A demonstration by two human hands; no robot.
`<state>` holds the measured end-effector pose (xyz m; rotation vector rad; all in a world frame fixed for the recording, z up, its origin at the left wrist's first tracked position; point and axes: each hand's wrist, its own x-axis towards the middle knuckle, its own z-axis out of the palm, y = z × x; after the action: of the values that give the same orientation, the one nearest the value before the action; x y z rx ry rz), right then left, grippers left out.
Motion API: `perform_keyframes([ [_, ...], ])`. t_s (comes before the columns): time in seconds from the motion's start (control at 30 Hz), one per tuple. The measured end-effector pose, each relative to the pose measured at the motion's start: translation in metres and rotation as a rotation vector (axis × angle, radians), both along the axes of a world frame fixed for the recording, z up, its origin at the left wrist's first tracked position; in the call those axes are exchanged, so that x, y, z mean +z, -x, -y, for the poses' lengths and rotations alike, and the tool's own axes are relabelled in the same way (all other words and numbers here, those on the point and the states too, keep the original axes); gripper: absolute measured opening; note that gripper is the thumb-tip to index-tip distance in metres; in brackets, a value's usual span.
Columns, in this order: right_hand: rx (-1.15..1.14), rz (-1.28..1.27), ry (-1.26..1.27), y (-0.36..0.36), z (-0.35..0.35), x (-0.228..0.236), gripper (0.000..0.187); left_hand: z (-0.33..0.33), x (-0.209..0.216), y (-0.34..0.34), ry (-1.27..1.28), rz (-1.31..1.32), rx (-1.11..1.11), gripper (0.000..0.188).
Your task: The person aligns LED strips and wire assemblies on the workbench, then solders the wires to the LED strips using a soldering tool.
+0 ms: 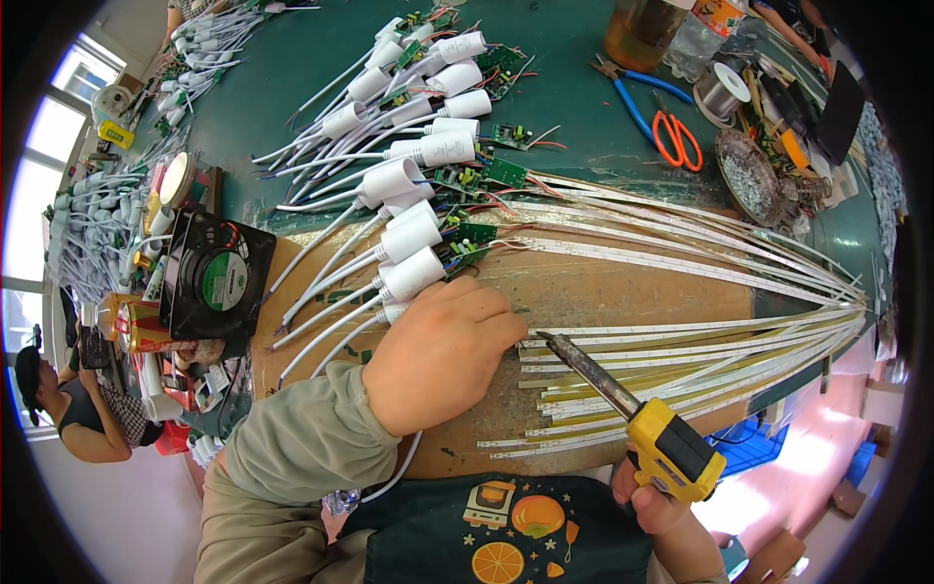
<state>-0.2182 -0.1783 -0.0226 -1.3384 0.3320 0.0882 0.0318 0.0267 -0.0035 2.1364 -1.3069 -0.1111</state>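
My left hand (443, 350) is closed in a pinch beside the left ends of the white strips (584, 336). Whatever its fingers hold is hidden beneath them. Just above it lie a white plastic cap with a cable (413, 274) and a small green circuit board (473, 239) with thin wires. In my right hand (657, 506) is a yellow-and-black soldering gun (671, 453), its grip wrapped by my fingers. The dark tip (547, 337) points up and left and sits at the strip ends, close to my left fingertips. Whether it touches them I cannot tell.
A black fan (216, 280) stands on the left. More white caps with boards (428, 97) lie at the back. Blue-handled pliers (637, 97), orange scissors (676, 141), a solder spool (722, 94) and a metal dish (747, 175) are at the back right. A person (92, 409) sits far left.
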Motion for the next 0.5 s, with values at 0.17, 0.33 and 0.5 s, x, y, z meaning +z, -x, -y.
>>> perform_keyframes([
  [0.17, -0.037, 0.009, 0.022, -0.0047, -0.0049, 0.0009, 0.061, 0.0006, -0.0004, 0.001, -0.035, 0.015, 0.004, 0.018],
  [0.33, -0.04, 0.013, 0.072, -0.0061, -0.0039, 0.0001, 0.053, 0.0011, 0.0005, 0.0012, -0.043, 0.009, 0.003, 0.018],
  [0.5, -0.044, 0.008, 0.089, -0.0058, -0.0041, 0.0001, 0.051, 0.0016, 0.0012, 0.0017, -0.053, 0.001, 0.004, 0.017],
])
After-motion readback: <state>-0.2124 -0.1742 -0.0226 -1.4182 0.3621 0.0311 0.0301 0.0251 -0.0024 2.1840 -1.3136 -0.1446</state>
